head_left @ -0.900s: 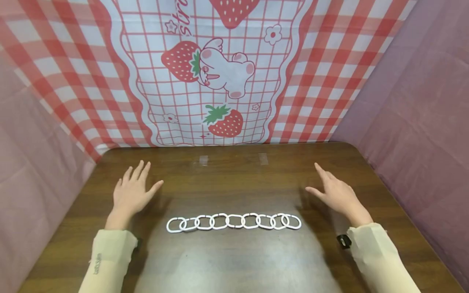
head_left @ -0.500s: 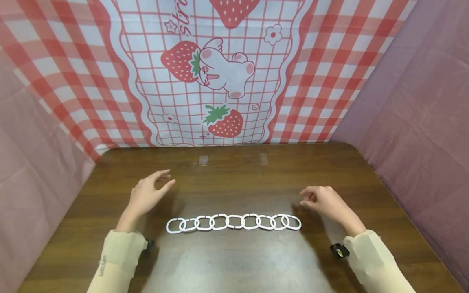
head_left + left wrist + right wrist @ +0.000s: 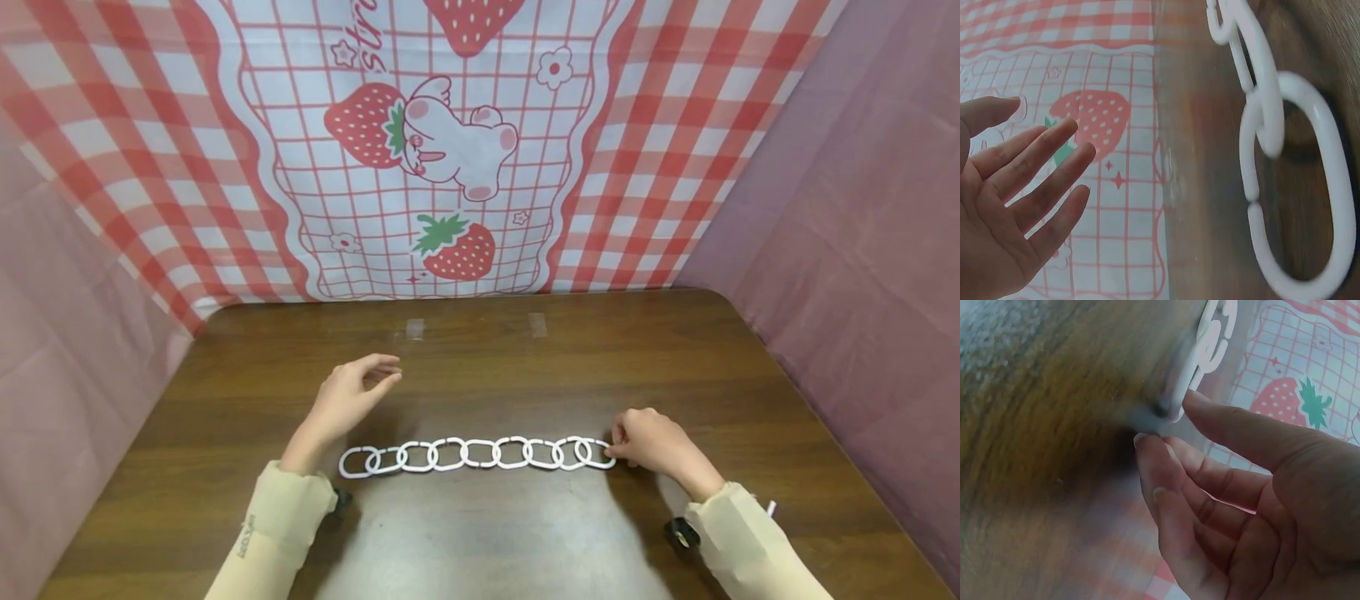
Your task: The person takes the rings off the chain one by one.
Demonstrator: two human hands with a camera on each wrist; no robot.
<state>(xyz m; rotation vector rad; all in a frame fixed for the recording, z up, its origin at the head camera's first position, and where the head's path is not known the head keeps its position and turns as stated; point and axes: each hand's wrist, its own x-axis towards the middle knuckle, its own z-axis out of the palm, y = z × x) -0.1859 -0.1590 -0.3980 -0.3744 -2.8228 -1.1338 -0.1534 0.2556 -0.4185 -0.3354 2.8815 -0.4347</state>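
A chain of several white plastic links lies in a nearly straight row across the brown table. At its right end, my right hand has its thumb tip right at the last link. In the right wrist view the curled fingers stand below the link's end, a gap between them and the thumb. My left hand hovers behind the chain's left part, fingers loosely bent and holding nothing. The left wrist view shows its palm and spread fingers apart from the large end link, which has a small split in its side.
Two pieces of clear tape are stuck near the back of the wooden table. Behind it hangs a red-and-white checked cloth with strawberries. Pink curtains flank both sides.
Both hands have moved inward. The right hand has come down to the chain's right end, its fingers curling; the left has gone right, its spread fingers now bent. The chain lies as before.
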